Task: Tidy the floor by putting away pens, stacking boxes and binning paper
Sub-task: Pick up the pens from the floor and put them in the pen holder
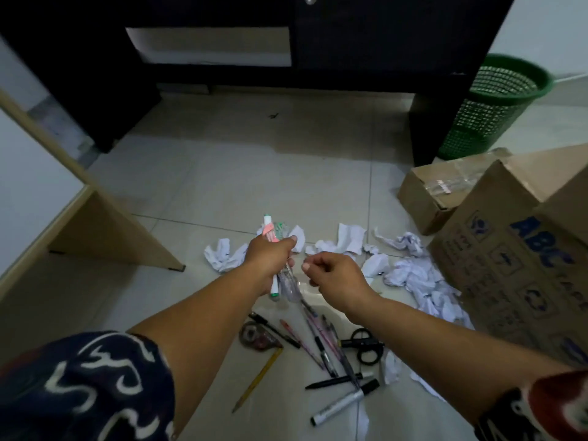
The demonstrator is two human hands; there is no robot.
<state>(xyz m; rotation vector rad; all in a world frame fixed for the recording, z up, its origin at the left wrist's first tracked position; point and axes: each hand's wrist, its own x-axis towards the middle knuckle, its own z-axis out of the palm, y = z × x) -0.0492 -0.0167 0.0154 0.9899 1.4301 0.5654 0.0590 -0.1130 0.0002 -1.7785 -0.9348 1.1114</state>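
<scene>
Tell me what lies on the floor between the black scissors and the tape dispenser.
In the head view, a cluster of pens lies between the scissors and the tape dispenser.

Floor clutter around the scissors

Black scissors [362, 345] lie on the tiled floor [222, 173]; a tape dispenser [256, 335] sits to their left, a dark cabinet [318, 43] stands far beyond them, and a light wooden panel [105, 230] leans far left.

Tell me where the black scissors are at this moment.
In the head view, the black scissors lie on the floor at lower right, just right of the scattered pens and under the right forearm.
</scene>
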